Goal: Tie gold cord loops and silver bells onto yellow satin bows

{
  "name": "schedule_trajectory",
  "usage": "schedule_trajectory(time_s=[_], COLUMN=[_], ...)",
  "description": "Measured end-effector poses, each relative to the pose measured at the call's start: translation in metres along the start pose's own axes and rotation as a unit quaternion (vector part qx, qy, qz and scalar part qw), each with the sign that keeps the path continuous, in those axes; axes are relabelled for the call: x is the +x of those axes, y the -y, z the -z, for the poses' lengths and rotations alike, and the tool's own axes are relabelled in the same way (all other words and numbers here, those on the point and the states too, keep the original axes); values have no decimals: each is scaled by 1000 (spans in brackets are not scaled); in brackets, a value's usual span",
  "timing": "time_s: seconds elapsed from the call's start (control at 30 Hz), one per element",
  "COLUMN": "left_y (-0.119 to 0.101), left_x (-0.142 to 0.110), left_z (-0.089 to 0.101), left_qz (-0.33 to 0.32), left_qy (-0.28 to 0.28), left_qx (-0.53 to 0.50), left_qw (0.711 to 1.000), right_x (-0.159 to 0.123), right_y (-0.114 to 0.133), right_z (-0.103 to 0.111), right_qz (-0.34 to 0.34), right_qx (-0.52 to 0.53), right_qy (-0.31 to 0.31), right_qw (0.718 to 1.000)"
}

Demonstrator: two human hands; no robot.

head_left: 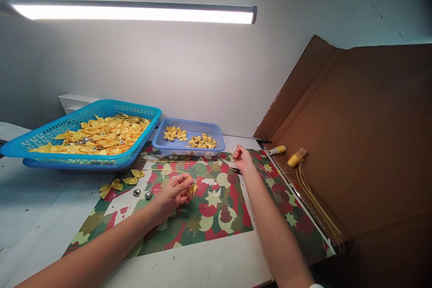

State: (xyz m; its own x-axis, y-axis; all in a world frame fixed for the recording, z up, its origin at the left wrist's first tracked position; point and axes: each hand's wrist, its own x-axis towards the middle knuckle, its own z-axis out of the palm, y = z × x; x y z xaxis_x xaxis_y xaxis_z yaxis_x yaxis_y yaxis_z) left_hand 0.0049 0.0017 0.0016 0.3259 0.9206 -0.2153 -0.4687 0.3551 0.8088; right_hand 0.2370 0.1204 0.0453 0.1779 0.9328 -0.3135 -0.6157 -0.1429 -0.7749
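Note:
Pinched in the fingers of my left hand [170, 197] is a small yellow ribbon bow [192, 189], with what looks like a silver bead on it. A thin gold cord [212, 169] runs taut from the bow up to my right hand [243, 160], whose fingers are closed on its far part. Left of my left hand lie two silver heart beads [137, 192] and two loose yellow bows [134, 177]. Beside my right wrist, partly hidden, is a dark-tipped tool [236, 170]. More gold cords [168, 160] lie on the mat behind my left hand.
A large blue basket [135, 155] of yellow bows stands at the left, stacked on another. Behind the patterned mat [189, 234] sits a smaller blue basket [175, 149] with bows. At the right, thread spools [297, 157] and gold cords [315, 200] lie by a cardboard panel [371, 144].

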Motion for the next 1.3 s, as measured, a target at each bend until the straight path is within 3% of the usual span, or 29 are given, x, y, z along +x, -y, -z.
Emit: schedule_trajectory(time_s=[0.23,0.53,0.93,1.3], left_y=[0,-1,-1,2], left_x=[1,-1,-5,-7], left_z=[-1,1,0,2], left_qz=[19,51,62,27], left_qy=[5,-1,-14,-2], left_qx=[16,14,30,147], left_qw=[1000,999,998,989], right_x=[12,29,25,25], right_y=[-5,-5,-2,4], right_z=[-10,3,1,3], right_qz=[-24,-47,-61,-44], right_qx=[10,26,24,0], right_qy=[19,4,5,-24], right_qw=[999,999,998,999])
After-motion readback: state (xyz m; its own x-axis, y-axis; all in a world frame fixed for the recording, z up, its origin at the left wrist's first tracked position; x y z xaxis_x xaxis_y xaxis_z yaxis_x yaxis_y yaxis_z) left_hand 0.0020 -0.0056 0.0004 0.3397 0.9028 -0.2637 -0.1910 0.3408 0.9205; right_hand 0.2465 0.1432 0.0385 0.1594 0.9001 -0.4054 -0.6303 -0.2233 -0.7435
